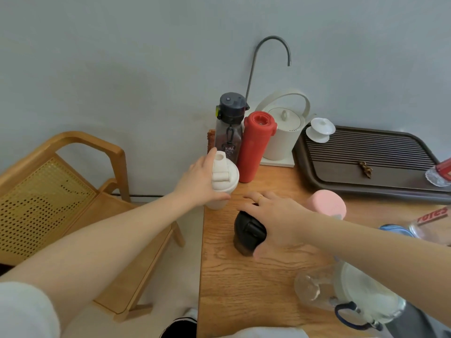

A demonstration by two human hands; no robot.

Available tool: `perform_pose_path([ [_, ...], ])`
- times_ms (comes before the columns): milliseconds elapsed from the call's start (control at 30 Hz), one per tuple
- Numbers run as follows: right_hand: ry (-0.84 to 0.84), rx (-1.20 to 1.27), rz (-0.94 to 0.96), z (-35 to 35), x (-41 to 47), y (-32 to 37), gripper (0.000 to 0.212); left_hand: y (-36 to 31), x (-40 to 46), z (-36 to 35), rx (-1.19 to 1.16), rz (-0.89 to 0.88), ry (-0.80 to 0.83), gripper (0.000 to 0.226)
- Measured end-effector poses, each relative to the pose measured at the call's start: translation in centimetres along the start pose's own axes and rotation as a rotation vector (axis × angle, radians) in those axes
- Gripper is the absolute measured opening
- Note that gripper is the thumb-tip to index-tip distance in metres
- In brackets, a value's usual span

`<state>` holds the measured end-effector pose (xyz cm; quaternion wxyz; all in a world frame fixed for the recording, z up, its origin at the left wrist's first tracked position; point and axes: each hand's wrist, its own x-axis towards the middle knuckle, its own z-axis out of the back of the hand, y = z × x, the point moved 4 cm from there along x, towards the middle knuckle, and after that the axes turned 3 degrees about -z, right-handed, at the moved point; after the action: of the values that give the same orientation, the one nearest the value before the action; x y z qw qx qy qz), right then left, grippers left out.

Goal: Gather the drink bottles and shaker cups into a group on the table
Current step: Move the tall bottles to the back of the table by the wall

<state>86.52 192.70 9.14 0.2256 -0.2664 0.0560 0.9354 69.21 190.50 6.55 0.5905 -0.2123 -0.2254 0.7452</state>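
Midway, I judge: left hand [197, 181] grips the white shaker [223, 181], right hand [275, 220] grips the black cup [246, 234]; the pink bottle [327, 203] waits apart.

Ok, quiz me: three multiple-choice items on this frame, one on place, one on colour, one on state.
1. Where is the red bottle?
A. on the tray
B. between the dark bottle and the kettle
C. on the chair

2. What colour is the cup the left hand holds?
A. white
B. blue
C. green

3. What is the right hand doing?
A. hanging idle
B. lifting the kettle
C. gripping the black cup

B: it stands flanked by both. A: the white cup is in its grasp. C: fingers wrap its lid.
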Motion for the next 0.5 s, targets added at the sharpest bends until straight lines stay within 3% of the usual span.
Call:
perform_pose_path([
  [200,-0.126,-0.054,-0.001,0.2,0.8,-0.8,0.086,0.2,-0.3,-0.2,-0.108,-0.06,-0.001,0.103],
  [433,-0.253,0.09,-0.008,1.9,2.5,-4.8,0.088,0.0,-0.8,0.0,-0.29,-0.093,0.066,0.102],
  [500,-0.289,0.157,-0.013,2.2,2.8,-5.1,0.099,0.0,-0.8,0.3,-0.333,-0.102,0.034,0.096],
])
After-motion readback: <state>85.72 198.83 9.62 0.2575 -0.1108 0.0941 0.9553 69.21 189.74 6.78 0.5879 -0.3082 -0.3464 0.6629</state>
